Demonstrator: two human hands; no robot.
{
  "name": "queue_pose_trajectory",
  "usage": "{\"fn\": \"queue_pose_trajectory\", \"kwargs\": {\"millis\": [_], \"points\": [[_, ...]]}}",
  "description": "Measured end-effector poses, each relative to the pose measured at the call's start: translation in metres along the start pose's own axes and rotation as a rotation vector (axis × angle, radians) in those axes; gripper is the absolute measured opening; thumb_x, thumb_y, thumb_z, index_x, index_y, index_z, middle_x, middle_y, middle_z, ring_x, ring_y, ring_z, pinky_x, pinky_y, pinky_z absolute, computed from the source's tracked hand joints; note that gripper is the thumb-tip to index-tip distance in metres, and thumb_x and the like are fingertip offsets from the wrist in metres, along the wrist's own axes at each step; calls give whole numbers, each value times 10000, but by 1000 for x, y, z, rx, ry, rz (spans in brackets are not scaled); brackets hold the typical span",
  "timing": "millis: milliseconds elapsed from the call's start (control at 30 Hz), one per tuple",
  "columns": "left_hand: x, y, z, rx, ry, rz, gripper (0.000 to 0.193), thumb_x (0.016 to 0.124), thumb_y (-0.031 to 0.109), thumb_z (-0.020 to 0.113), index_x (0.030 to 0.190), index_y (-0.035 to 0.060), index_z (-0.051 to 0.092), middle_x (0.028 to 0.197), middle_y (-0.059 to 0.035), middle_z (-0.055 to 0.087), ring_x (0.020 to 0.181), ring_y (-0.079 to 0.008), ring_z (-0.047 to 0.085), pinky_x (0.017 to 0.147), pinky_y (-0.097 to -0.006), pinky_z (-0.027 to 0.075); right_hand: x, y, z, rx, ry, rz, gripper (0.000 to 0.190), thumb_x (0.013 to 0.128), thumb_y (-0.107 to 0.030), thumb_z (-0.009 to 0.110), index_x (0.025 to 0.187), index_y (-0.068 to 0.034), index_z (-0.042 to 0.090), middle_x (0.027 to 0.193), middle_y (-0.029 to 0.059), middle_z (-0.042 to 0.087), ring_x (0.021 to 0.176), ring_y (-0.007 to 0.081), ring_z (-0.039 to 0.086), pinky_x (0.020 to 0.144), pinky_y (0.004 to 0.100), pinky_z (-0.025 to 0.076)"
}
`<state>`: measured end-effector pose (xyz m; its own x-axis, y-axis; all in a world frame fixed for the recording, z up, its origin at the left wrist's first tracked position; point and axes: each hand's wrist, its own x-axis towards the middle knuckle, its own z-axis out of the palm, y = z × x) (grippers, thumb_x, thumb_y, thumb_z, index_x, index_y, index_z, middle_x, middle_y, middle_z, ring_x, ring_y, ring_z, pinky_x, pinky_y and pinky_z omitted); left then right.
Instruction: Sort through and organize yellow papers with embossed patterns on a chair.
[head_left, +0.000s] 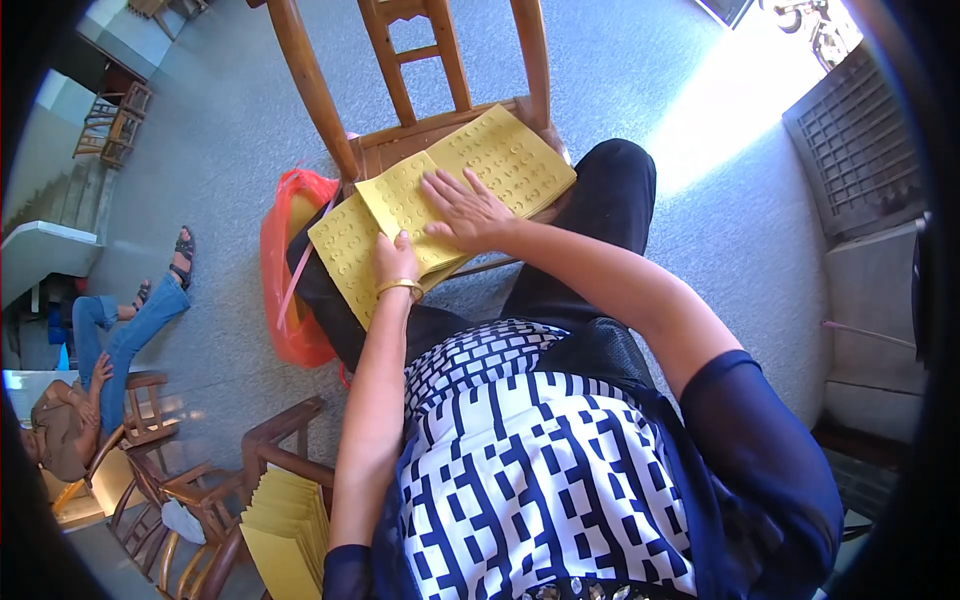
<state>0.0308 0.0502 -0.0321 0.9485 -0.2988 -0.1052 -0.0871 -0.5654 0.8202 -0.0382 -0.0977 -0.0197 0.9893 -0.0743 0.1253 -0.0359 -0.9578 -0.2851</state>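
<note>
Stacked yellow paper sheets (499, 161) with rows of punched curved marks lie on the seat of a wooden chair (390, 154) and over my lap. My left hand (396, 262), with a gold-coloured bracelet at the wrist, grips the near edge of a yellow sheet (397, 195), thumb on top. That sheet lies across the others. My right hand (469, 214) rests palm down on the paper, its fingers spread. The undersides of both hands are hidden.
A red plastic bag (277, 285) stands on the floor left of the chair. More folded yellow paper (281, 525) is piled by a wooden armrest (285, 427) at lower left. A seated person (71, 427) and wooden chairs are farther left. A lattice panel (855, 135) stands at right.
</note>
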Motion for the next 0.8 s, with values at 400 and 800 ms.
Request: {"fn": "queue_pose_trajectory", "kwargs": {"millis": [400,800], "points": [[2,1,1,8,8,-53,285,817,192,540,967,-50,534,912,-219,595,857,-340,584,727,-387,441,-106,-1,-36,-40,-197,-127,629,860,-392,418,1320,7,260,1399,124,233,1309,236,183,1062,398,137],[7,-8,3,140,14,25,280,813,217,557,941,-31,535,883,-189,611,798,-300,602,704,-367,446,-61,-4,-48,-65,-191,-92,340,878,-303,401,1069,-34,485,1187,86,485,1247,279,303,1039,477,144]]}}
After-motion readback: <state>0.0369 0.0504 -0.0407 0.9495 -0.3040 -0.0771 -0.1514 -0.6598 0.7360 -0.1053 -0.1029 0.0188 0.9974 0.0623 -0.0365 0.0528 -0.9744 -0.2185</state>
